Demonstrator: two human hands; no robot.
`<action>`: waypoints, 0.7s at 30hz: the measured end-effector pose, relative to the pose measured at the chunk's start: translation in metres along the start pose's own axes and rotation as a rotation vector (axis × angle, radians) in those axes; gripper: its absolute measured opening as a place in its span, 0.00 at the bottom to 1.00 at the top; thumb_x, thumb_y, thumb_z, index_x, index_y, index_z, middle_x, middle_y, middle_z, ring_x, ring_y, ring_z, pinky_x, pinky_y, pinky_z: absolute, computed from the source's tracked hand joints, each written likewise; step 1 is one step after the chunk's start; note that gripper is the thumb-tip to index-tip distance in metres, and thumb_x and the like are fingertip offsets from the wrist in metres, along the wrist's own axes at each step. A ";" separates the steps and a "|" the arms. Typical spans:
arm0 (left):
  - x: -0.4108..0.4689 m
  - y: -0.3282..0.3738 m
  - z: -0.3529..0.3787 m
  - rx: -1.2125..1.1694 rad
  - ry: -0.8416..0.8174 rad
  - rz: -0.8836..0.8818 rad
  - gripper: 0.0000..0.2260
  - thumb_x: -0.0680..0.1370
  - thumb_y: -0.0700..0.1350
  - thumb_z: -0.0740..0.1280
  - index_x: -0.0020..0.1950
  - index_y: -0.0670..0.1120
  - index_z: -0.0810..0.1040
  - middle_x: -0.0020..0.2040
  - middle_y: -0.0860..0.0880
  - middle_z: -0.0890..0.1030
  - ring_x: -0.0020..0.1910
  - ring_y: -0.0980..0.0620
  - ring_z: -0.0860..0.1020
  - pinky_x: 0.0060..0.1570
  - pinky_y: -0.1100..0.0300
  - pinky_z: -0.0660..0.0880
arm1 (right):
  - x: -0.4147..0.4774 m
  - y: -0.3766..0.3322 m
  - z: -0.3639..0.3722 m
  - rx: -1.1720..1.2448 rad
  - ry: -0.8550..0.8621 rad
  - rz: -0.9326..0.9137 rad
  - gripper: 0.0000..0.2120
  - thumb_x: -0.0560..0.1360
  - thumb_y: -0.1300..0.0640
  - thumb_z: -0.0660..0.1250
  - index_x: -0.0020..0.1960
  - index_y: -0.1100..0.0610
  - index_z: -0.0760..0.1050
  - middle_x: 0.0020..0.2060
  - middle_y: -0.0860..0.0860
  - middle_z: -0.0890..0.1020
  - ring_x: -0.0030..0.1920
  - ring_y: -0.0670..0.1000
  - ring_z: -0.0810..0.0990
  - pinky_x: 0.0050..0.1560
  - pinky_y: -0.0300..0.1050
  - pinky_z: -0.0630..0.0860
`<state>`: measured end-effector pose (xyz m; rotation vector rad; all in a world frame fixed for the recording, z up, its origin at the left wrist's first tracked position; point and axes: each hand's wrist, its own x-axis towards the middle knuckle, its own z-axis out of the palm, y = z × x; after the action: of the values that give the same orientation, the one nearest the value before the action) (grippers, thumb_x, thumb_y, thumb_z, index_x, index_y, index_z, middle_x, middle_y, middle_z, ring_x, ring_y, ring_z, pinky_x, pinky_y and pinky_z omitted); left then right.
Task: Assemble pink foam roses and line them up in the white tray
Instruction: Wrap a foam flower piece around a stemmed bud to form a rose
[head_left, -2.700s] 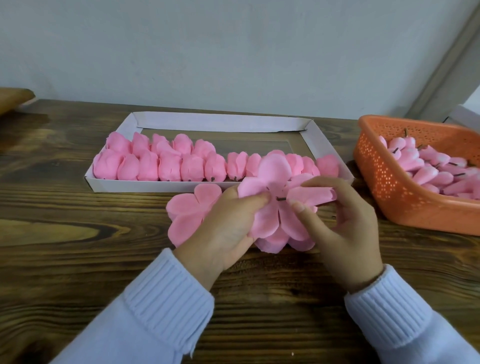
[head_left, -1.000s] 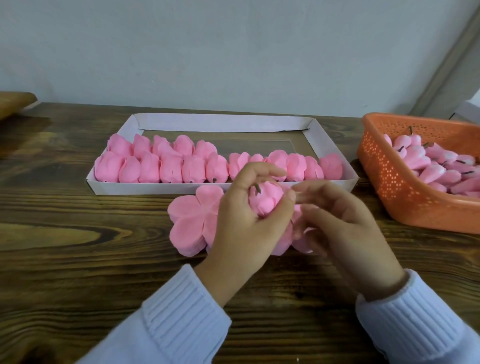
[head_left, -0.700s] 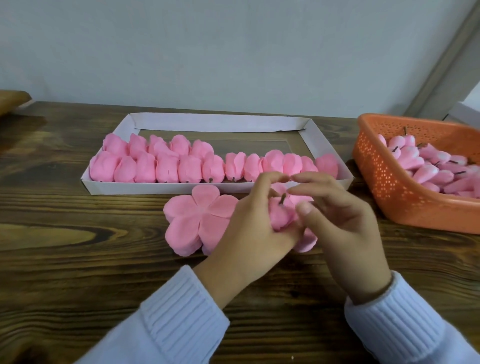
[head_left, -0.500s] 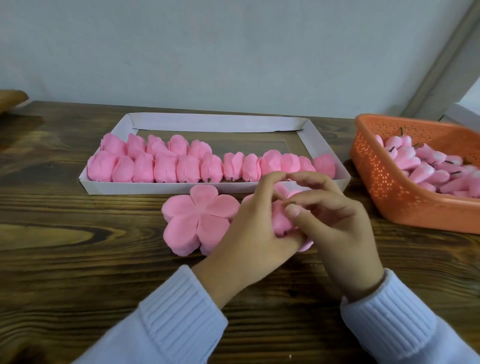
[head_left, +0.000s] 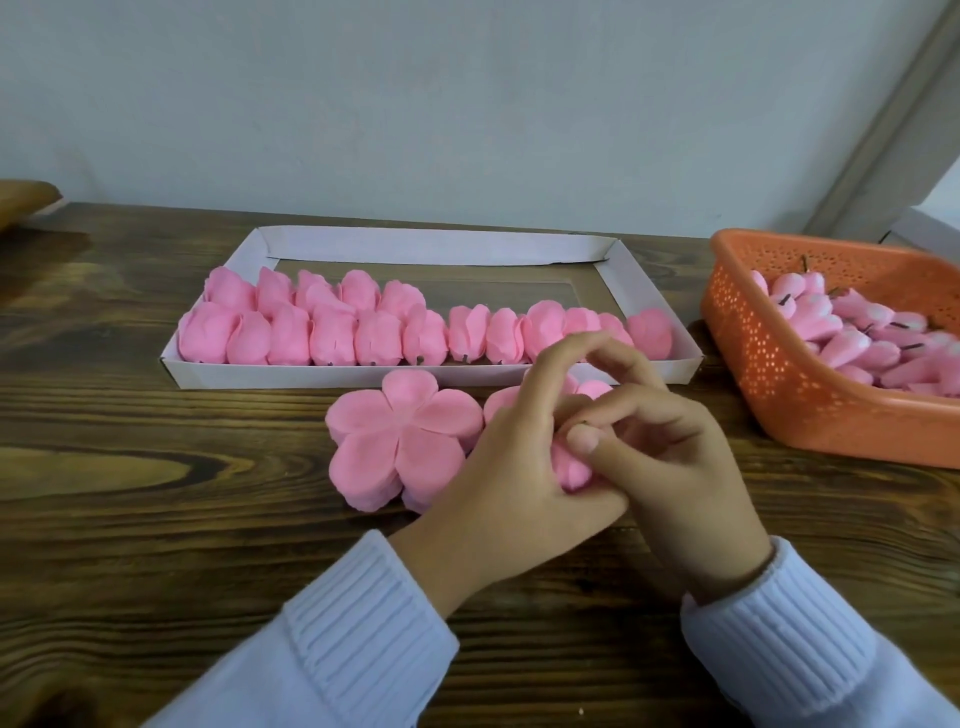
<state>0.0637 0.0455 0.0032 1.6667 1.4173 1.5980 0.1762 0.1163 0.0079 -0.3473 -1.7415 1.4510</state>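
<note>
Dark wooden surface (head_left: 156, 519) below: left hand (head_left: 509, 499) and right hand (head_left: 675, 467) together, fingers (head_left: 550, 374) curled round a pink foam rose (head_left: 569, 467), pinching it; flat petal stack (head_left: 400, 441) just left of fingers, white tray (head_left: 431, 244) beyond.

the left hand (head_left: 511, 488) reaches in from the lower left, its fingers arched over a small pink foam rose bud (head_left: 569, 470) and its thumb beneath. the right hand (head_left: 680, 467) meets it, thumb and bent forefinger pinching the same bud. ribbed white knit sleeves (head_left: 363, 618) cover both wrists.
</note>
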 end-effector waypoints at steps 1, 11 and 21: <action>0.000 0.001 0.000 -0.043 -0.011 -0.034 0.32 0.69 0.37 0.71 0.69 0.55 0.64 0.42 0.53 0.80 0.43 0.49 0.81 0.45 0.45 0.79 | 0.000 0.000 0.000 0.074 0.017 0.031 0.02 0.64 0.56 0.73 0.34 0.50 0.83 0.55 0.48 0.81 0.60 0.59 0.78 0.60 0.53 0.74; 0.002 0.006 0.002 -0.127 -0.045 -0.105 0.28 0.70 0.34 0.71 0.66 0.54 0.69 0.59 0.59 0.77 0.59 0.59 0.77 0.55 0.61 0.77 | 0.003 -0.006 0.002 0.448 0.070 0.105 0.07 0.65 0.55 0.76 0.35 0.56 0.80 0.49 0.52 0.82 0.49 0.51 0.82 0.52 0.48 0.80; -0.002 0.009 0.002 -0.028 -0.086 -0.174 0.31 0.69 0.37 0.70 0.58 0.68 0.63 0.54 0.66 0.71 0.48 0.64 0.77 0.44 0.61 0.77 | 0.001 -0.003 0.001 0.407 0.147 0.148 0.06 0.64 0.55 0.77 0.34 0.53 0.80 0.49 0.50 0.83 0.50 0.50 0.82 0.51 0.46 0.79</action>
<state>0.0688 0.0408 0.0096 1.5316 1.4468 1.4276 0.1758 0.1149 0.0114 -0.3589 -1.2879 1.7941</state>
